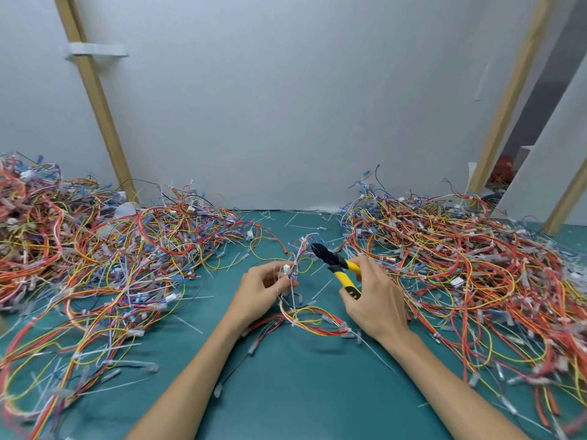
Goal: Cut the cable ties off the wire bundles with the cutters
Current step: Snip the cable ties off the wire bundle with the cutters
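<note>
Soft, even, fairly bright light falls from overhead, with no hard glare on the green mat or the white wall. Only faint, diffuse shadows lie under the forearms near the mat's middle. The wide-angle lens bends the wooden posts outward. The wire piles look stretched and smeared toward the mat's left and right edges and its near corners.

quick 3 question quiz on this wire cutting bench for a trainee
1. Which hand holds the yellow cutters?
2. True or false: the left hand holds a wire bundle.
3. Loose wires are heaped: A) only left of the hands, B) only right of them, C) on both sides.
Key: 1 the right hand; 2 true; 3 C, a left pile and a right pile.
</note>
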Motion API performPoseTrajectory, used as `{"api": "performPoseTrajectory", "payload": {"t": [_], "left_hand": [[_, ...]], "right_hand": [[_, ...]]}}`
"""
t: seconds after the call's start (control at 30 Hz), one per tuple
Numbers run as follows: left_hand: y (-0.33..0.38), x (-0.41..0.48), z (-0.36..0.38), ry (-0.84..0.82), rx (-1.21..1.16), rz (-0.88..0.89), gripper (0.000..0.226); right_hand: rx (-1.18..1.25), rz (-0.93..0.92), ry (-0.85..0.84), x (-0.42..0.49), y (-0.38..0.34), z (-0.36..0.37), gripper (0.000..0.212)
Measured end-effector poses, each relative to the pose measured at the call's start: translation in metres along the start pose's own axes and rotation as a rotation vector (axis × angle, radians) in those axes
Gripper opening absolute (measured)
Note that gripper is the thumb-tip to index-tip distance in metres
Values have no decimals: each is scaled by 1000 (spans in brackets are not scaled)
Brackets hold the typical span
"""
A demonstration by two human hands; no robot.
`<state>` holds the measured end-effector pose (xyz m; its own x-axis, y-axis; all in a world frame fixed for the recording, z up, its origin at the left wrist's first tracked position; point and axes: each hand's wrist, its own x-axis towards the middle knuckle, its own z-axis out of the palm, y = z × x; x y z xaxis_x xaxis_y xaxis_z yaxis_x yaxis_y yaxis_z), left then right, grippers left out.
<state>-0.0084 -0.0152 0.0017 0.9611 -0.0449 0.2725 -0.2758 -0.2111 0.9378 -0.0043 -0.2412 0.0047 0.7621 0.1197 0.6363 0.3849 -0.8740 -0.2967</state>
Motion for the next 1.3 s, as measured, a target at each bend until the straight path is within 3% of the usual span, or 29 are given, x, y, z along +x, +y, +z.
{"api": "performPoseTrajectory", "payload": {"t": [0.57, 1.0, 1.3], "left_hand": [[-2, 4, 2, 22, -40, 12, 30], [-5, 5, 3, 30, -70, -43, 23], [-5, 6, 4, 84, -62, -52, 16]], "right_hand": [[350, 117, -13, 7, 10, 4, 46], [333, 95, -16, 5, 9, 3, 45], [114, 192, -56, 5, 7, 4, 53]]}}
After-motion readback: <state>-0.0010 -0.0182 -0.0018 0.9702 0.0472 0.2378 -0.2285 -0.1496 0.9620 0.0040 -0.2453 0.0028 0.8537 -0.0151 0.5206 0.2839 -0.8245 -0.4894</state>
